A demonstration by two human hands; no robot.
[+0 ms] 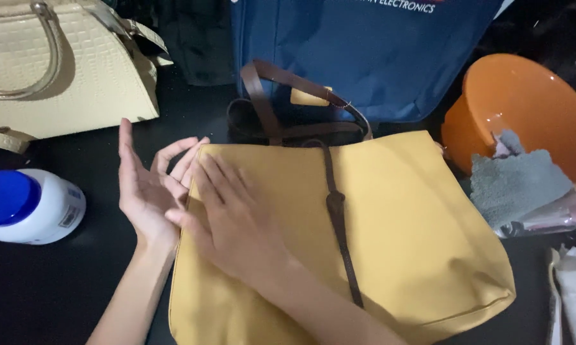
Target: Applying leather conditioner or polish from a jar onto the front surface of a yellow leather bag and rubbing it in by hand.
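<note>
- Head view: a yellow bag (396, 223) lies flat on a dark table (45, 294), filling the centre and near right, with its brown strap (336, 217) running down the middle of the face.
- Right hand (233, 217): palm down on the left part of the bag, fingers spread and flat, grasping nothing.
- Left hand (148, 191): at the bag's left edge, palm turned up and toward the right hand, fingers loose and released; the two hands touch at the fingers.
- Surroundings: a white jar with a blue lid (29, 206) lies well to the left; a cream handbag (64, 70) sits far left; a blue bag (365, 57) stands behind; an orange bowl (524, 102) with a grey cloth (515, 182) is on the right.
- Step in hand, as judged: rubbing or smoothing the bag's face with the flat right hand.
- Next move calls for light, even pressure along the surface, keeping clear of the strap.
</note>
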